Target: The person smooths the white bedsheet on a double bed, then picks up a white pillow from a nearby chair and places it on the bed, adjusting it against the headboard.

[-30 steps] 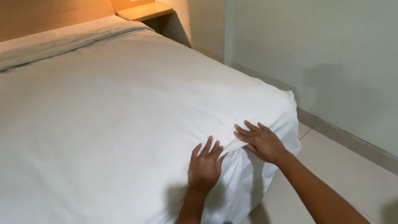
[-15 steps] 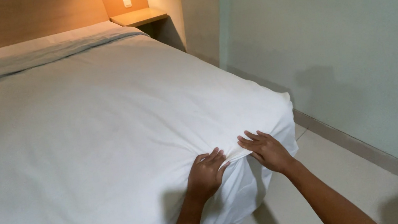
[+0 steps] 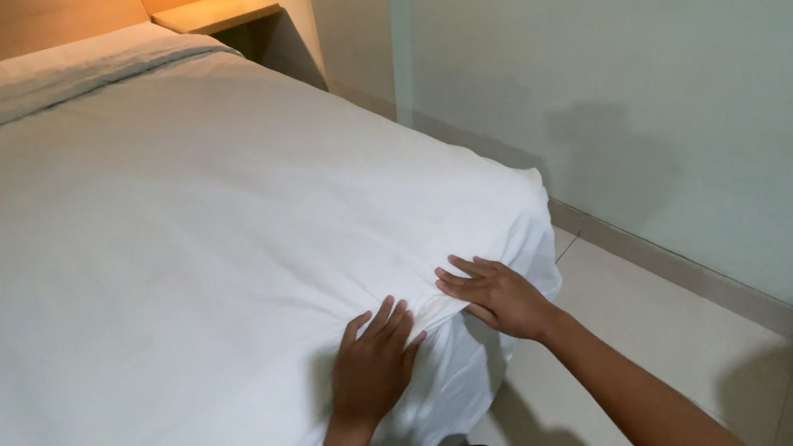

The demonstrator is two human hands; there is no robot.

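The plain white cotton bed sheet (image 3: 217, 235) covered the whole bed, smooth on top w/ creases fanning toward the near right corner. A bunched ridge of cloth sat btwn the two hands at that corner's edge. Left hand (image 3: 371, 365) lay flat, fingers (image 3: 383, 317) spread & pressing the sheet. Right hand (image 3: 496, 296) rested beside it, fingers (image 3: 458, 276) extended, touching the fold; neither clearly gripped. Pale tiled floor (image 3: 651, 323) lay beyond.
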